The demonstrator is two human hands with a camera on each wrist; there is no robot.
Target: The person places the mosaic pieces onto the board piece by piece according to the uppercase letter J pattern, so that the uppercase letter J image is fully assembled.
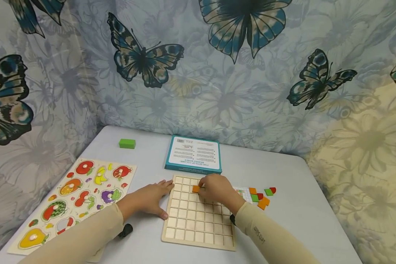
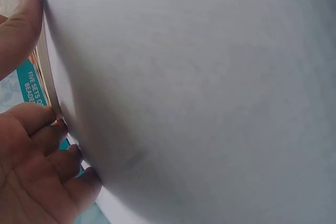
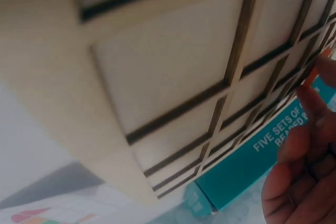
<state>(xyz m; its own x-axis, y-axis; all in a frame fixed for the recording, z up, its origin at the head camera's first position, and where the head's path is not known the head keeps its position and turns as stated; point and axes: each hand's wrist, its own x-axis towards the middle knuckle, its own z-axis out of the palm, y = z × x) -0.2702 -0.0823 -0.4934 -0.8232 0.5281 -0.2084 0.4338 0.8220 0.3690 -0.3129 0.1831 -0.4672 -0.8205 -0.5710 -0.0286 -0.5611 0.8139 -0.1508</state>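
A wooden grid board [image 1: 186, 215] with square recesses lies in front of me. My left hand [image 1: 150, 198] rests at its left side, thumb and fingertips spread along the edge; the left wrist view shows the same thumb [image 2: 23, 30] against the rim. Over the upper part of the board, my right hand [image 1: 217, 189] pinches a small orange tile [image 1: 195, 189] at a cell in the second row. In the right wrist view, orange [image 3: 316, 72] shows between thumb and finger. The right hand hides several cells.
Beyond the board lies a teal and white box [image 1: 193, 154]. Loose orange, green and red pieces [image 1: 264, 202] lie to the right, near a printed card [image 1: 244, 192] partly covered by the right arm. A fruit puzzle board [image 1: 95, 179] occupies the left, with a green block [image 1: 127, 143] behind it.
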